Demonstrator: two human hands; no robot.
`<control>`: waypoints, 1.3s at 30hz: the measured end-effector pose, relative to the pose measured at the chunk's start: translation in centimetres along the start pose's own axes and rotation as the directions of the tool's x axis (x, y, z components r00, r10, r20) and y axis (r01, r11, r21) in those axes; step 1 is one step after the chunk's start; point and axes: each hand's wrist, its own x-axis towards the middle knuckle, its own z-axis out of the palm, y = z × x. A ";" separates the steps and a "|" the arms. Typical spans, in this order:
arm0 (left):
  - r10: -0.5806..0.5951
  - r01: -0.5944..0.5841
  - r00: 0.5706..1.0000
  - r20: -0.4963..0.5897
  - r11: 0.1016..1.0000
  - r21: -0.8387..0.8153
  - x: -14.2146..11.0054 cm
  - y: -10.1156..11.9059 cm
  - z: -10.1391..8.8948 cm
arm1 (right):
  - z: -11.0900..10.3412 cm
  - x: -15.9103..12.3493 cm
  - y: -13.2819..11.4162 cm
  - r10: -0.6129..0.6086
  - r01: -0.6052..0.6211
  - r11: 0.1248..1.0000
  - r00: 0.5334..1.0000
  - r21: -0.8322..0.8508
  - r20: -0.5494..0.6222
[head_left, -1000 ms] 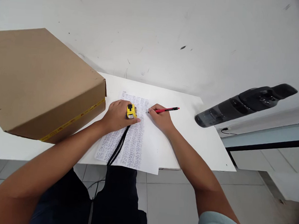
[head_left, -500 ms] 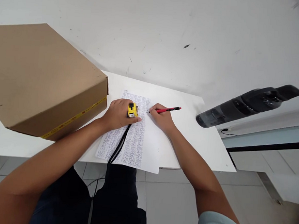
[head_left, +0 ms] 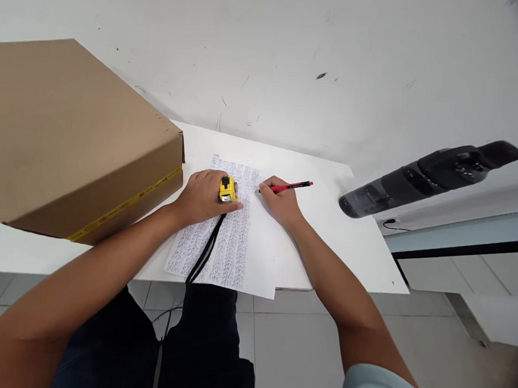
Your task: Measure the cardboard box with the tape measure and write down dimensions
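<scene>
A sheet of paper (head_left: 232,251) covered in dense handwriting lies on the white table (head_left: 327,234). My left hand (head_left: 203,197) rests on the sheet with its fingers wrapped round a small yellow tape measure (head_left: 227,190). A black strap (head_left: 205,255) runs from the tape measure down over the table's front edge. My right hand (head_left: 279,204) pinches a red pen (head_left: 291,187), whose tip touches the sheet near its top right, just beside the tape measure.
A large brown cardboard box (head_left: 67,139) sealed with yellow tape stands on the table's left side, close to my left hand. A black handheld device (head_left: 428,177) juts in from the right above the table's corner. White wall behind, tiled floor below.
Both hands stay in place on the sheet; the pen tip has barely shifted. Only the camera view has moved a little.
</scene>
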 end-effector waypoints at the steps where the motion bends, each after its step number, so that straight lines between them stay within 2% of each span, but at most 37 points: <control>1: 0.002 -0.002 1.000 0.000 1.000 0.001 0.0 0.0 0.0 | 0.0 0.0 0.0 -0.003 0.003 1.000 1.000 0.000 -0.003; 8: 0.043 -0.043 0.999 -0.012 0.999 0.007 0.0 0.1 -0.2 | -0.1 -0.1 0.0 0.007 -0.008 0.999 1.000 0.034 0.017; 19: 0.054 -0.054 0.999 -0.010 0.999 0.007 0.0 0.0 -0.2 | 0.0 -0.1 0.3 0.001 0.000 0.999 1.000 0.036 -0.017; 39: 0.033 -0.033 0.999 -0.002 0.999 0.006 -0.1 -0.1 -0.1 | -0.1 -0.1 0.1 -0.011 0.012 1.000 1.000 0.024 -0.027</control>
